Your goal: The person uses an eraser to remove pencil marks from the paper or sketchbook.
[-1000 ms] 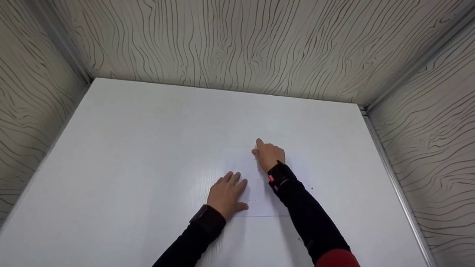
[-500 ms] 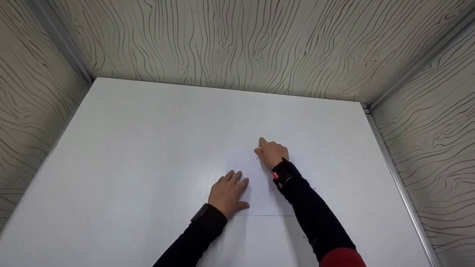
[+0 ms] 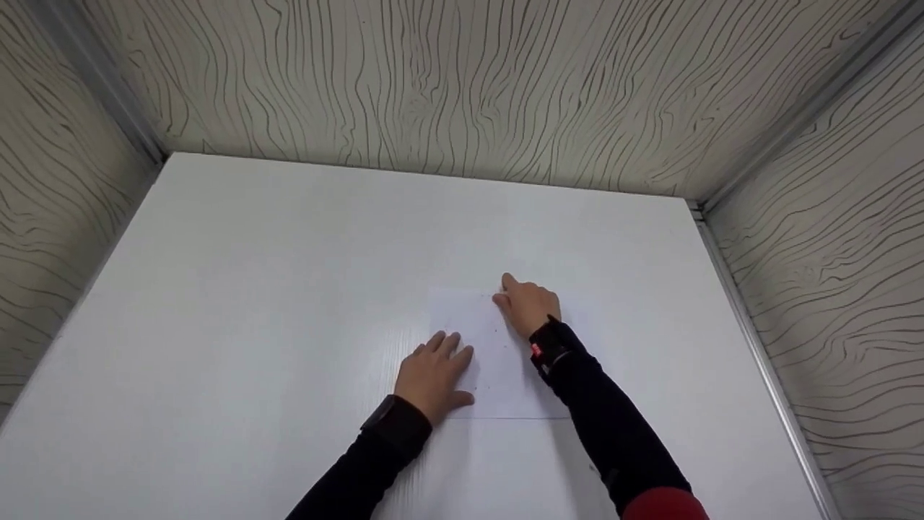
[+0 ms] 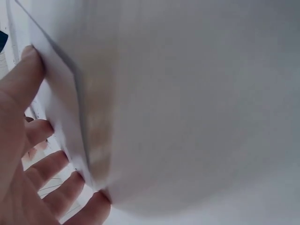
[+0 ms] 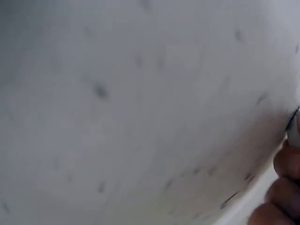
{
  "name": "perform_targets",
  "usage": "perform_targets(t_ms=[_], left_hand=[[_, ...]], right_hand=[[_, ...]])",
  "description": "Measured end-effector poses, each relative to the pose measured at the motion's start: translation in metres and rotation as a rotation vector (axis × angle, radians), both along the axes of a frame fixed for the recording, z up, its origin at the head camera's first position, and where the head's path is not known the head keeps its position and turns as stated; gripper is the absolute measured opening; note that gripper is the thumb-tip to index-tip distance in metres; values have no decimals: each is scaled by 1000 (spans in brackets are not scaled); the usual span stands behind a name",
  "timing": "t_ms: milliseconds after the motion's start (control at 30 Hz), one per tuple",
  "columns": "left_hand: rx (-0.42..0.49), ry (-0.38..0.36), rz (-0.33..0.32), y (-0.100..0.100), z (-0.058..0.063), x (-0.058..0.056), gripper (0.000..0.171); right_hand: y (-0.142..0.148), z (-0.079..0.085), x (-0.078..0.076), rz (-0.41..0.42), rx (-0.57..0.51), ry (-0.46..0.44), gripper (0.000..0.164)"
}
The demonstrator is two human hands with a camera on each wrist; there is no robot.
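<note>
A white sheet of paper (image 3: pixel 498 383) lies on the white table. My left hand (image 3: pixel 431 375) rests on its left side with fingers spread, the thumb near the bottom edge; in the left wrist view the fingertips press on the paper (image 4: pixel 61 93). Near the top edge of the sheet, my right hand (image 3: pixel 530 307) pinches a small white eraser, mostly hidden by the fingers in the head view. In the right wrist view the eraser (image 5: pixel 294 135) shows at the right edge, dark along its working end, with curled fingers (image 5: pixel 286 164) beside it.
Dark crumbs (image 5: pixel 101 91) are scattered over the paper, with a longer dark shred (image 5: pixel 229 199) near the hand. A few specks (image 3: pixel 592 468) lie on the table (image 3: pixel 289 289) by the right forearm. Wood-patterned walls (image 3: pixel 433 87) enclose the table at the back and sides.
The right hand shifts slightly at the top of the sheet, still pinching the eraser. The left hand stays on the paper. The whole head view sways a little.
</note>
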State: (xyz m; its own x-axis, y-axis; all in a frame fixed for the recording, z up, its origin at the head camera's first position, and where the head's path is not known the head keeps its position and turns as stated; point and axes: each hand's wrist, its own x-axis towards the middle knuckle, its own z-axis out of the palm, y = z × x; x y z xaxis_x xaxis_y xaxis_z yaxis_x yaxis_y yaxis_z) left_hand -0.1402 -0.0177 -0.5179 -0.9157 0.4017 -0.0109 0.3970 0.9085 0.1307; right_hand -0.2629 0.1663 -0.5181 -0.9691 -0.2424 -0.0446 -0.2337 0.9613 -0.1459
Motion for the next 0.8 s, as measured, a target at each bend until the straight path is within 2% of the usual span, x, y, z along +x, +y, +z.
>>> perform_targets(t_ms=[100, 167, 400, 633, 733, 800], left_hand=[[-7, -2, -10, 4, -2, 1, 70], [-8, 6, -13, 6, -3, 2, 70], [4, 24, -12, 0, -1, 1, 70], [-4, 43, -11, 5, -2, -1, 70], [4, 30, -23, 6, -5, 0, 69], [7, 29, -19, 5, -5, 0, 69]], right_hand=[[12, -2, -3, -78, 36, 67, 25], [17, -2, -2, -81, 32, 100, 27], [-9, -2, 11, 59, -2, 45, 25], [-2, 4, 1, -36, -11, 96, 24], [1, 5, 5, -60, 0, 98, 25], [1, 6, 11, -44, -18, 74, 25]])
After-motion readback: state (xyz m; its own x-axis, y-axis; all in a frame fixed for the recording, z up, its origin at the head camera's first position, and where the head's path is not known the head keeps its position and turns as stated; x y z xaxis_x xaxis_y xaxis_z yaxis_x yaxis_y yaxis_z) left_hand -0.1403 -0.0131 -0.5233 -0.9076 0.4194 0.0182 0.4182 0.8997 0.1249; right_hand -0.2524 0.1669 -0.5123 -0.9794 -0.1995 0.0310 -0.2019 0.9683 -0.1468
